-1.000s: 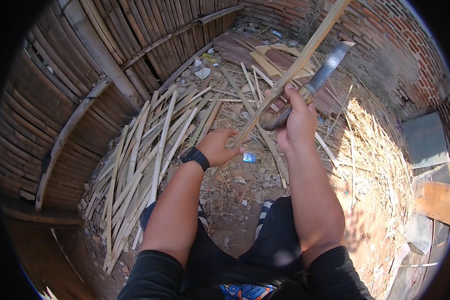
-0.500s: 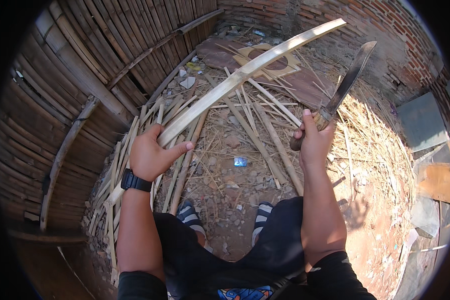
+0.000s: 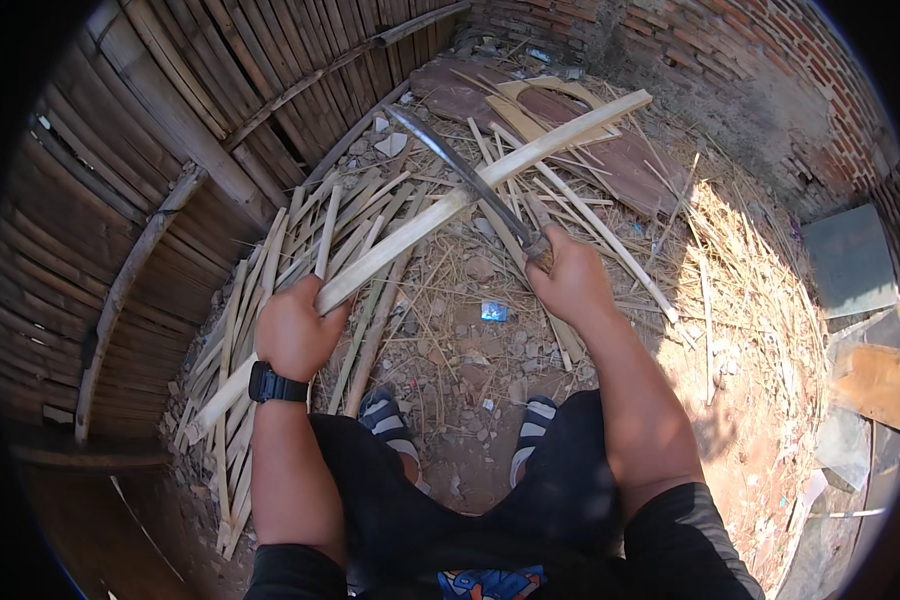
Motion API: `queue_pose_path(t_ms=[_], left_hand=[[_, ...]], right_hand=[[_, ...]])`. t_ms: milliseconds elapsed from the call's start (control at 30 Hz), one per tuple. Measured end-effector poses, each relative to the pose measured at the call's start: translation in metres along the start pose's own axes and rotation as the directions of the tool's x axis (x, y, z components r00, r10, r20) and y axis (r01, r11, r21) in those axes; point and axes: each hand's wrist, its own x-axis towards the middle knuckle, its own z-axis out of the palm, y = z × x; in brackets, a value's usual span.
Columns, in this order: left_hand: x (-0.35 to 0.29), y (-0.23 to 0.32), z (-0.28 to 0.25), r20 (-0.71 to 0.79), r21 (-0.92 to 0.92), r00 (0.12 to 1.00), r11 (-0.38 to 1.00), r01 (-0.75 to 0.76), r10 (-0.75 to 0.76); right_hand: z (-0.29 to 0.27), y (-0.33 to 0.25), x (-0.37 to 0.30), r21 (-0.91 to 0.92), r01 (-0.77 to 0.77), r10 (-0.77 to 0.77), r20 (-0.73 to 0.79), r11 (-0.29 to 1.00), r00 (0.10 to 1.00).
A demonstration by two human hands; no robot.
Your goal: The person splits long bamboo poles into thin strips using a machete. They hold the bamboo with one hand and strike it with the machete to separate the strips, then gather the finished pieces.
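Note:
My left hand [image 3: 298,325] is wrapped round a long pale bamboo strip [image 3: 400,242]. The strip slants from low left, by my wrist, up to the far right. In my right hand [image 3: 572,280] is the wooden handle of a machete [image 3: 500,205]. Its dark blade points up and to the left and crosses the strip about midway along, against or just over it; I cannot tell whether it cuts in. My left fingers are partly hidden behind the hand and the strip.
Split bamboo pieces [image 3: 238,350] lie heaped at the left beside a bamboo wall [image 3: 140,230]. Shavings and straw [image 3: 750,270] cover the ground to the right. A brown board [image 3: 610,165] lies at the back near a brick wall [image 3: 710,70]. A small blue packet [image 3: 493,312] is between my feet.
My right hand has come left and down, swinging the machete from upright at the right to across the strip. The strip's far end has dropped, and my left thumb has closed on it.

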Motion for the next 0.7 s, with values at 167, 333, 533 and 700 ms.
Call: queue_pose_path(t_ms=[167,333,533,700], left_hand=[[0.003,0.001,0.003,0.067,0.037,0.997,0.999,0.030,-0.032],[0.005,0.001,0.005,0.082,0.059,0.996,0.998,0.013,-0.018],[0.002,0.000,0.006,0.119,0.039,0.993,0.999,-0.006,0.002],[-0.002,-0.006,-0.024,0.105,0.072,0.993,0.996,-0.054,0.046]], right_hand=[[0.015,-0.023,-0.008,-0.083,0.054,-0.046,0.099,0.995,0.994],[0.016,0.015,0.008,0.053,-0.021,0.017,0.057,0.998,0.998],[0.018,0.001,-0.005,-0.075,-0.027,0.035,0.111,0.997,0.993],[-0.006,0.057,0.009,0.087,-0.087,0.089,-0.027,0.992,0.996]])
